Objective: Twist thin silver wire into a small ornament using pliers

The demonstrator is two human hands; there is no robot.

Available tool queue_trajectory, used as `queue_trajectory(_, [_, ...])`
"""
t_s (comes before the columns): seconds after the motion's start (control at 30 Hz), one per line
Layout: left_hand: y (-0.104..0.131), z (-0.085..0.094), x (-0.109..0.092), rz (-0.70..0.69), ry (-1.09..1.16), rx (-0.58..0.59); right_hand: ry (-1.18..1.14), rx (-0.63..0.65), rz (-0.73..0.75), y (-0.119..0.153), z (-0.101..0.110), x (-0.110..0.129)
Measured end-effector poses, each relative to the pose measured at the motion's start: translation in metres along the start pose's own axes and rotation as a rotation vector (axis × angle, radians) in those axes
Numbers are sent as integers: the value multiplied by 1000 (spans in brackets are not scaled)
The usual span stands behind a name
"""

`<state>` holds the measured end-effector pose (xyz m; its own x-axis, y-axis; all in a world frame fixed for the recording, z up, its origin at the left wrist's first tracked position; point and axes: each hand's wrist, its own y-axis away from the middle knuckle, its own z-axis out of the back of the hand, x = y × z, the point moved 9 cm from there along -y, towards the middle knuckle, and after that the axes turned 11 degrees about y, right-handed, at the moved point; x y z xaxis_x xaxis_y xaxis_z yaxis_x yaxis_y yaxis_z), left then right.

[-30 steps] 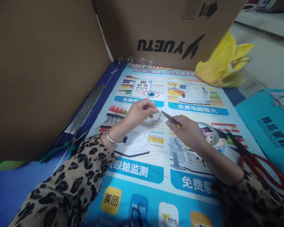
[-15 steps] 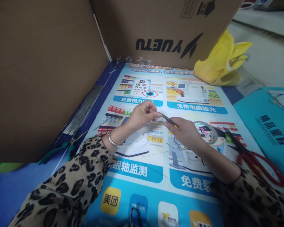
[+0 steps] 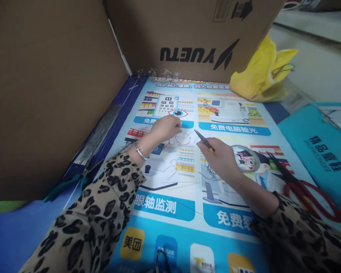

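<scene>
Gripping pliers [image 3: 203,138] in the right hand [image 3: 222,154], now pulled away from the left hand [image 3: 166,128], can't tell if pinching the wire loop [image 3: 190,138], maybe pausing the wire work.

Dim light, brightest on the poster [image 3: 162,175], cardboard [image 3: 51,94] in shadow, soft, stretched edges
</scene>
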<state>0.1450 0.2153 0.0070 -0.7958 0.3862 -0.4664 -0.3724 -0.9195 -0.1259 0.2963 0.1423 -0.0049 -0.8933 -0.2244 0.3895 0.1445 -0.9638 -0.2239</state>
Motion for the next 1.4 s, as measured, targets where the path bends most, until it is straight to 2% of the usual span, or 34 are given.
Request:
queue_trajectory(0.13, [-7,-11,3,114,-87,105,-30,-30,14,1,-2,-1])
queue_trajectory(0.23, [-7,-18,3,129,-76,137,-39,-49,15,1,0,-1])
queue_trajectory(0.5, [-2,-28,1,97,-140,120,-24,-60,31,4,1,1])
queue_trajectory(0.83, [2,-15,0,70,-2,4,-60,-140,0,5,14,-1])
queue_trajectory(1.0, [1,-13,-2,18,-5,-29,-73,-130,10,6,12,1])
queue_trajectory(1.17, [2,-18,-1,13,-52,12,-74,-130,10,6,12,2])
queue_trajectory(1.4, [5,-25,-8,85,-192,55,-69,-138,2,6,12,1])
